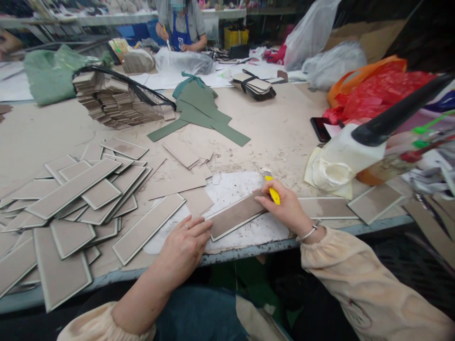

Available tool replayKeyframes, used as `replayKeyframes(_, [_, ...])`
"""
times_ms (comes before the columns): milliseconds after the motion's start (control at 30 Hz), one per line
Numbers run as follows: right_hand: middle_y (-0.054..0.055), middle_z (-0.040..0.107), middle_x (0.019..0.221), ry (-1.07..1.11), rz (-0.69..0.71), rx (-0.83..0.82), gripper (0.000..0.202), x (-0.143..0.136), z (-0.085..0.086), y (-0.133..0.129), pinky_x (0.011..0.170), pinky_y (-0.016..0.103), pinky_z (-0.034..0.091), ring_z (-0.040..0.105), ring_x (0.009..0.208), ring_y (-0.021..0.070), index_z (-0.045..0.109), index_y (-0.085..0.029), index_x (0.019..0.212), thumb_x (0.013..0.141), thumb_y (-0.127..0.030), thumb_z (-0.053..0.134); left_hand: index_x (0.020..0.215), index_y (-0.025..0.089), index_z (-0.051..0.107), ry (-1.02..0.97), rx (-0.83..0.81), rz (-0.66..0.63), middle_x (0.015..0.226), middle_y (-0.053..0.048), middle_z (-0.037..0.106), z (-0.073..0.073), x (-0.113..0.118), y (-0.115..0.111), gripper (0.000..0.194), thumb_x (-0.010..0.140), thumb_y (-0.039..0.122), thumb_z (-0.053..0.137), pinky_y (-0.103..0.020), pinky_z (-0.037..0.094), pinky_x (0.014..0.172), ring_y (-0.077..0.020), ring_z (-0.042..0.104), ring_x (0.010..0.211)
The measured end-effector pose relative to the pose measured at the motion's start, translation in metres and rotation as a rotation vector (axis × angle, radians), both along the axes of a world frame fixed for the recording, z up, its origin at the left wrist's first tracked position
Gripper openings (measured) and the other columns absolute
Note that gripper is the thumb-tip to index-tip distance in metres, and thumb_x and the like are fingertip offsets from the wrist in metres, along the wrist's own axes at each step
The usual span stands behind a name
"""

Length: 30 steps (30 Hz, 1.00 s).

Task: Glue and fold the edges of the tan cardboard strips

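My right hand [284, 206] is closed around a yellow-handled brush [273, 190], its pale head pointing away from me. Fingertips of the same hand touch the far right end of a long brown panel with a light green edge [236, 215]. The panel's face looks darker than the others. At its near left end lies my left hand [188, 239], fingers stretched out flat and the thumb hidden. Under the panel is a stained white sheet [234, 184]. A similar panel [149, 228] lies just left of my left hand, and another [329, 208] lies beyond my right wrist.
A loose heap of edged panels [74, 189] covers the left side. Farther back are a bundle of brown pieces [113, 102] and green strips [202, 109]. At right stand a white cut-open container [350, 156], a phone [320, 129] and red bags [384, 92]. A co-worker [183, 28] sits opposite.
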State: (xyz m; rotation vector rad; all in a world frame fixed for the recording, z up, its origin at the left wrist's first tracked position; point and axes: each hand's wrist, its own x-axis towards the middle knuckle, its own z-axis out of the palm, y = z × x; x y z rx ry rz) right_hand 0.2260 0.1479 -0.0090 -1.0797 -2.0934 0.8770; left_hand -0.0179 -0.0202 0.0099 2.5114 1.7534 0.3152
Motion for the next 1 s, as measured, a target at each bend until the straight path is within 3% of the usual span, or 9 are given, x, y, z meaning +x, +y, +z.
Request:
replayKeyframes(367, [0.0,0.064,0.082,-0.121,-0.019,0.163,0.015,0.0,0.0006,-0.0014,0.065,0.027,0.043,0.06,0.069,0.0161,0.052,-0.022,0.087,0.077,-0.026,0.063,0.097,0.02,0.068,0.006,0.033,0.0,0.114,-0.004,0.068,-0.0035,-0.001,0.0,0.024,0.087,0.015,0.048,-0.046,0.047,0.095,-0.0243,0.062,0.105])
replayKeyframes(1000, [0.003,0.067,0.095,-0.138,-0.021,0.087,0.022,-0.001,-0.0067,-0.0009,0.079,0.032,0.048,0.065,0.086,0.0196,0.051,-0.022,0.093,0.075,-0.02,0.064,0.098,0.022,0.069,0.009,-0.01,0.041,0.117,-0.003,0.067,-0.0064,-0.0014,-0.0019,0.027,0.086,0.015,0.046,-0.047,0.049,0.095,-0.0244,0.063,0.106])
